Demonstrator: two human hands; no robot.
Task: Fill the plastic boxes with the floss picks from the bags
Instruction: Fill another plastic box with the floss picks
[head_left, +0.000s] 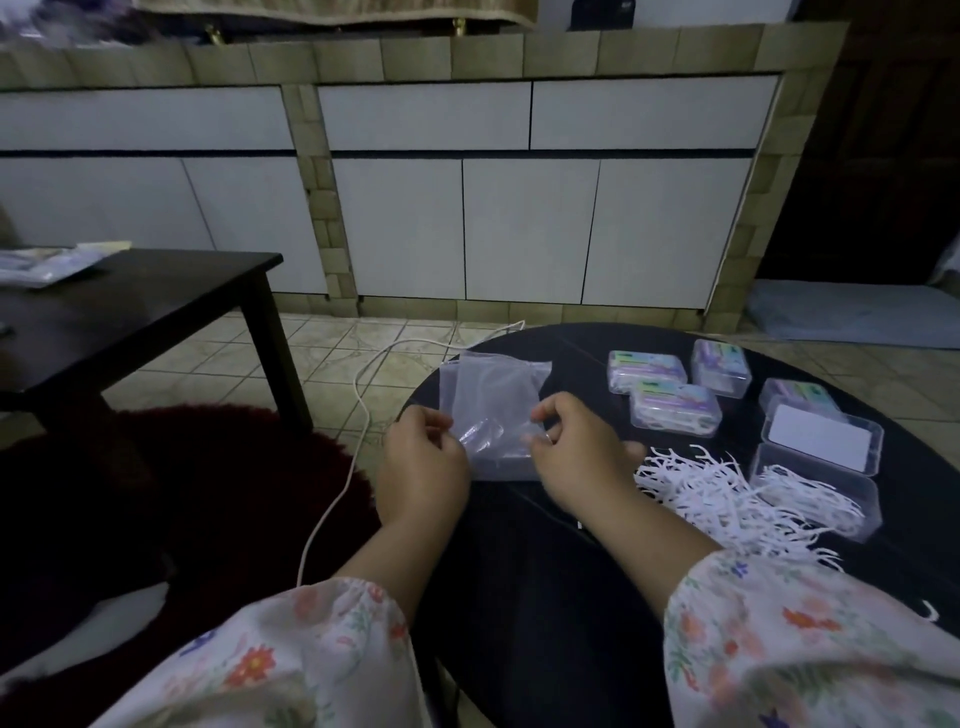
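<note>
I had both hands pinching the emptied-looking clear bag (493, 410), left hand (423, 467) and right hand (576, 460) at its near edge, so I judged discarding it came next, then moving the loose floss picks (696, 493) right of my grip into the open box (821, 493).

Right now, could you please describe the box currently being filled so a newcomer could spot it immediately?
Start at the round black table and look to its right edge, beside the loose pile of white floss picks. The open clear plastic box sits there, picks inside. Unlike the closed boxes behind it, its lid stands open.
</note>
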